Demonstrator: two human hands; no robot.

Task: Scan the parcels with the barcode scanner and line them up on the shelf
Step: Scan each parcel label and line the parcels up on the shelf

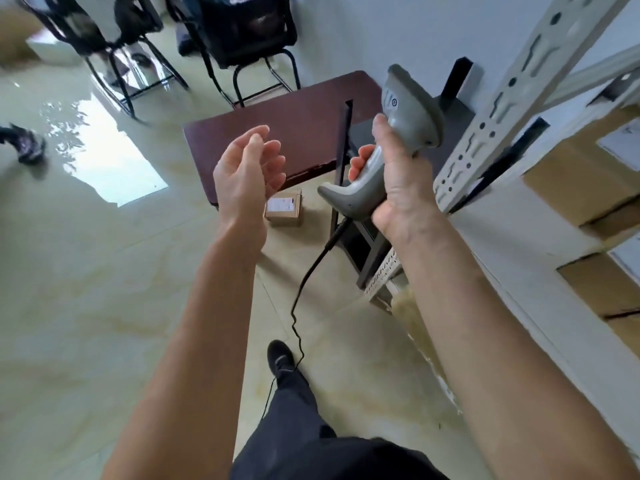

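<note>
right now we've got the barcode scanner (398, 140) up in our right hand (398, 188), fingers and thumb wrapped tight round its grey handle, the head tipped up toward the wall. its black cable (304, 282) drops from the base of the handle and trails down across the floor past our dark shoe (281, 358). our left hand (247, 171) floats out in front, palm turned inward, fingers loosely apart and holding nothing at all. down below, between the two hands, one small cardboard parcel (284, 209) with a white label sits on the pale tiled floor, just at the near edge of the dark brown table (277, 129). off to our right stands the shelf (512, 98), its perforated grey upright leaning through the view, and on its levels we see brown boxes (585, 178) already lined up, some showing white labels. further back, two black chairs (242, 39) stand by the wall, and bright window light glares off the floor to our left.
</note>
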